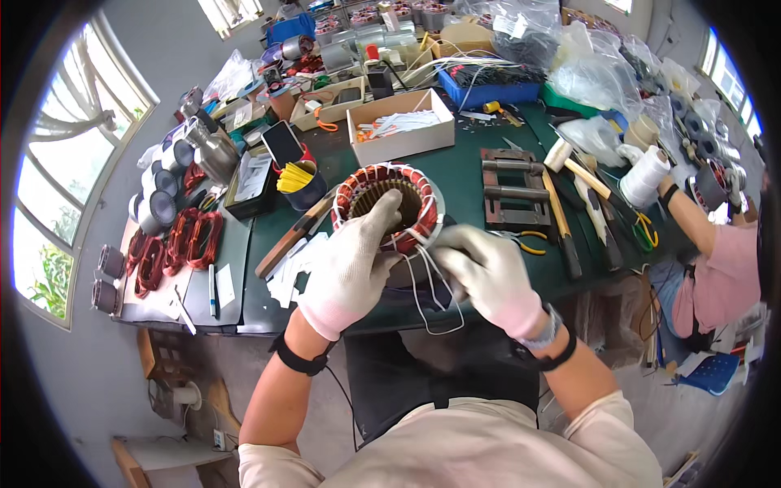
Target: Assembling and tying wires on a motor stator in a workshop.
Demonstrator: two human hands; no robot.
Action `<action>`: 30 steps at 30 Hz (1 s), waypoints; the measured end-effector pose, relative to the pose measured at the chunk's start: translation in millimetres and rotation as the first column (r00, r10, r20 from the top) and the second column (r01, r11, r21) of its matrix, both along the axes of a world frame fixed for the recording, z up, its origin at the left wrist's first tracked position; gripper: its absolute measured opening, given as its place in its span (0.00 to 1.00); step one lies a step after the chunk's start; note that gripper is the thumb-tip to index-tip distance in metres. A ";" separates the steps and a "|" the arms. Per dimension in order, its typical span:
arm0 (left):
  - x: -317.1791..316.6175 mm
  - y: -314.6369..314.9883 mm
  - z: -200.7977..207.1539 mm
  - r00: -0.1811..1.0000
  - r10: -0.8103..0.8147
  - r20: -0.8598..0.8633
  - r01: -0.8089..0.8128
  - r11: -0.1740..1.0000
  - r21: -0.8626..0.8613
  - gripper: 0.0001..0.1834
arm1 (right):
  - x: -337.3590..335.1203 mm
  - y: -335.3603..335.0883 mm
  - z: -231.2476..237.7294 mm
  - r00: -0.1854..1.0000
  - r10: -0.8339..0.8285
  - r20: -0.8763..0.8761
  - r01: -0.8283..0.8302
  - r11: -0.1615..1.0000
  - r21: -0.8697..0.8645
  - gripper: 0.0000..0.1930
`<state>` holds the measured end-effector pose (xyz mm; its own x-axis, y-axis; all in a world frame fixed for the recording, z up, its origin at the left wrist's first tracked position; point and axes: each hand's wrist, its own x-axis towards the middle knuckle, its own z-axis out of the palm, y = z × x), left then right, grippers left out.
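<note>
A motor stator (pixel 424 195) with red-brown copper windings laced in white cord sits near the front of the green table. My left hand (pixel 346 285), in a white glove, is closed on its near left rim, fingers reaching over into the bore. My right hand (pixel 486 276), gloved too, pinches at the white cord (pixel 439 332) by the stator's near right side; its fingertips are partly hidden. The cord hangs in a loose loop below the stator, between my hands. Behind my left hand lie a brown wooden strip (pixel 294 234) and white paper slips (pixel 285 275).
A white box of slips (pixel 400 134) stands beyond the stator. On the right lie a metal frame (pixel 514 191), hammers (pixel 573 163), scissors (pixel 525 241) and a cord spool (pixel 645 176) beside another person's arm (pixel 691 218). Copper coils (pixel 179 242) lie at left.
</note>
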<state>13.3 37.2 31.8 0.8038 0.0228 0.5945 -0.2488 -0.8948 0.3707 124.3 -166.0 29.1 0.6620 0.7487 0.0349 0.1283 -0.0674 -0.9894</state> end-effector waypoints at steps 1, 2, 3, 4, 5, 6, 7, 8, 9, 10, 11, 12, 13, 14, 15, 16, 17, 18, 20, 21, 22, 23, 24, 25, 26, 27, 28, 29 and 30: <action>1.9 -3.6 1.5 1.000 -0.007 0.011 0.007 1.000 -0.003 0.38 | 2.3 -11.9 -22.4 0.935 -0.140 0.326 0.117 0.989 0.091 0.07; 4.9 -7.3 1.5 1.000 -0.014 0.017 0.014 1.000 -0.005 0.35 | 7.0 -18.5 -50.6 0.751 -0.285 0.595 0.194 0.957 0.214 0.04; 9.2 -6.8 -1.9 0.999 -0.030 0.034 0.028 0.996 0.080 0.27 | 7.1 -21.6 -64.0 0.751 -0.285 0.596 0.199 0.958 0.207 0.04; 9.7 -5.8 -4.3 0.999 -0.036 0.032 0.034 0.996 0.077 0.27 | 5.2 -21.7 -69.4 0.701 -0.243 0.671 0.219 0.968 0.121 0.05; 9.4 -4.9 -6.3 0.998 -0.036 0.053 0.033 0.997 0.065 0.26 | 4.6 -22.3 -71.0 0.648 -0.192 0.737 0.246 0.969 0.036 0.07; 9.2 -4.4 -8.1 0.997 -0.037 0.074 0.033 0.998 0.053 0.25 | 1.1 -19.4 -71.0 0.749 -0.150 0.645 0.200 0.980 -0.005 0.06; 3.8 -3.2 -6.8 0.998 -0.017 0.065 0.014 0.999 0.047 0.24 | -5.5 -10.8 -61.1 0.792 -0.175 0.585 0.169 0.983 0.067 0.07; 3.1 -3.4 -7.5 0.997 -0.020 0.073 0.017 0.999 0.047 0.24 | -11.6 -5.4 -49.9 0.826 -0.193 0.530 0.144 0.981 0.133 0.08; 2.9 -3.7 -7.8 0.996 -0.040 0.085 0.036 0.998 0.048 0.25 | -20.1 -5.4 -34.4 0.902 -0.217 0.373 0.147 0.967 0.206 0.12; 2.0 -1.5 -7.6 0.995 -0.043 0.093 0.038 0.998 0.051 0.25 | -26.2 -8.9 -19.7 0.930 -0.224 0.293 0.167 0.964 0.207 0.17; 5.3 -2.2 -5.1 0.993 -0.072 0.090 0.068 0.997 0.049 0.24 | -26.4 -16.5 -15.5 0.945 -0.219 0.241 0.154 0.952 0.263 0.17; 7.2 -2.0 -5.9 0.992 -0.080 0.093 0.075 0.996 0.055 0.24 | -25.3 -23.9 -12.1 0.959 -0.210 0.190 0.143 0.937 0.318 0.17; 8.4 -3.2 -6.0 0.993 -0.084 0.086 0.079 0.995 0.056 0.25 | -26.2 -29.4 -5.1 0.968 -0.209 0.138 0.154 0.931 0.331 0.15; 9.4 -4.4 -5.4 0.993 -0.089 0.079 0.084 0.995 0.058 0.25 | -12.8 -35.2 -3.3 0.929 -0.176 0.325 0.078 0.953 0.294 0.12; 9.8 -5.1 -4.5 0.992 -0.087 0.087 0.082 0.995 0.059 0.25 | 1.4 -31.0 1.0 0.776 -0.262 0.573 0.078 0.942 0.325 0.11; 10.2 -5.1 -5.2 0.993 -0.088 0.084 0.083 0.995 0.061 0.25 | 13.4 -27.7 3.7 0.553 -0.337 0.762 0.076 0.931 0.357 0.10; 8.7 -2.8 -6.4 0.993 -0.081 0.082 0.076 0.995 0.062 0.25 | 14.8 -29.0 16.9 0.438 -0.351 0.828 0.080 0.932 0.353 0.10; 7.8 -1.0 -8.1 0.994 -0.076 0.084 0.071 0.995 0.063 0.25 | 11.4 -39.0 29.2 0.490 -0.337 0.804 -0.003 0.922 0.388 0.11; 4.4 2.0 -14.4 0.992 -0.068 0.107 0.061 0.996 0.064 0.26 | -26.3 -62.2 21.1 0.973 -0.157 0.171 -0.013 0.699 0.715 0.12; 2.0 1.9 -14.7 0.992 -0.062 0.108 0.056 0.997 0.060 0.26 | -32.2 -79.0 11.2 0.995 0.061 0.079 -0.099 0.695 0.712 0.13; 1.0 2.2 -15.1 0.991 -0.070 0.115 0.064 0.996 0.060 0.26 | -34.0 -98.1 -1.5 0.962 0.274 -0.018 -0.179 0.674 0.716 0.14; 2.3 3.1 -15.3 0.989 -0.078 0.122 0.070 0.995 0.066 0.26 | -38.4 -108.9 -19.8 0.995 0.098 -0.007 -0.086 0.907 0.413 0.14; 7.4 3.1 -15.0 0.989 -0.080 0.127 0.073 0.995 0.064 0.26 | -42.6 -120.5 -44.4 0.995 -0.073 0.074 0.069 0.996 0.057 0.13; 10.8 1.7 -13.8 0.984 -0.109 0.137 0.101 0.993 0.063 0.26 | -41.9 -134.1 -96.4 0.967 -0.140 0.213 0.169 0.978 -0.122 0.13; 13.5 0.0 -12.8 0.979 -0.141 0.147 0.133 0.989 0.061 0.26 | -41.6 -155.6 -162.2 0.917 -0.180 0.357 0.289 0.915 -0.282 0.12; 12.2 5.0 -14.7 0.976 -0.180 0.122 0.176 0.983 0.044 0.26 | -53.5 -204.8 -231.1 0.893 -0.154 0.423 0.349 0.830 -0.436 0.11; 13.3 7.0 -16.4 0.977 -0.172 0.129 0.168 0.985 0.042 0.26 | -57.5 -221.6 -245.5 0.869 -0.115 0.480 0.407 0.717 -0.566 0.10; 15.2 8.3 -17.2 0.974 -0.188 0.129 0.184 0.982 0.046 0.26 | -52.0 -235.1 -261.8 0.866 -0.108 0.488 0.408 0.718 -0.564 0.10; 11.6 7.9 -18.0 0.972 -0.205 0.114 0.200 0.978 0.050 0.27 | -56.3 -226.1 -237.7 0.875 -0.049 0.481 0.391 0.659 -0.643 0.10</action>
